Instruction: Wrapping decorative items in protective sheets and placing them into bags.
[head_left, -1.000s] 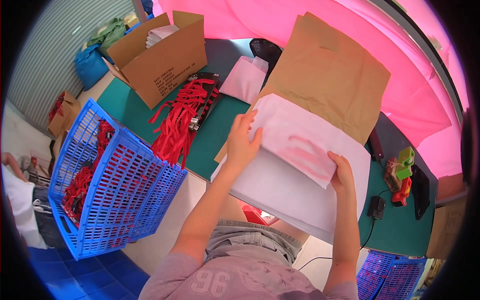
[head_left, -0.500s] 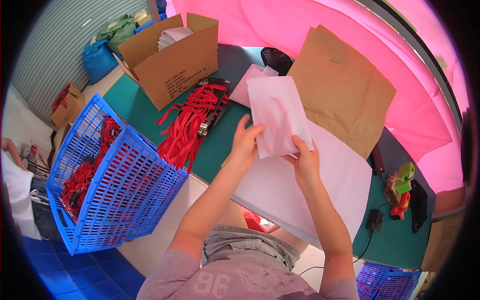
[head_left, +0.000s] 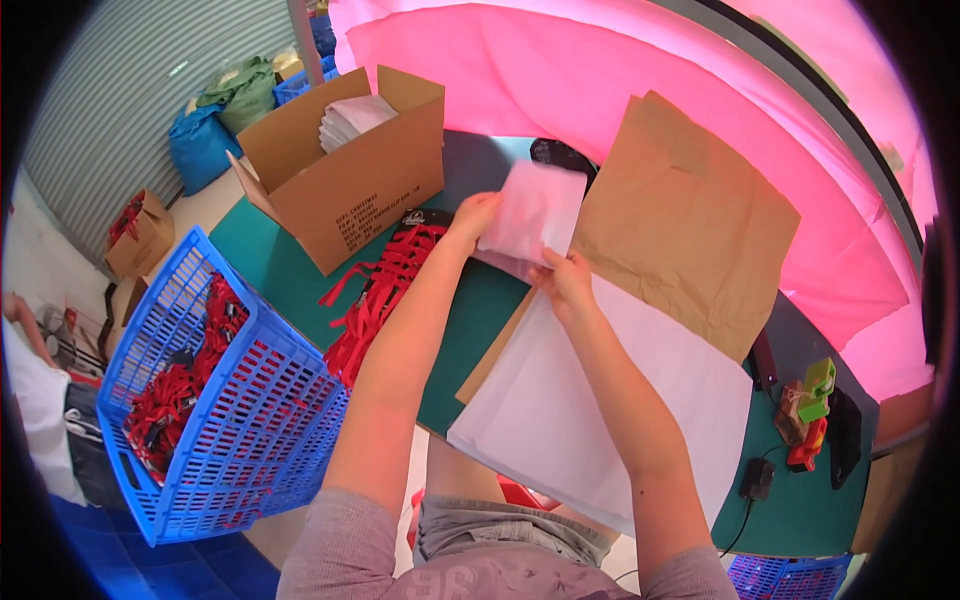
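Cardboard box [head_left: 350,205], long side toward the person: block of several short printed lines, black capitals and digits, stacked, running up to the right in view. Black card [head_left: 428,216] at top of red ribbons [head_left: 385,290]: small white lettering, too small to make out. Shirt [head_left: 520,582] front: large pale characters, cut off by lower edge.

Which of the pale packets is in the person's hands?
The pinkish-white packet, held between the left hand and right hand. The white packets sit inside the open cardboard box; another packet shows partly hidden below it.
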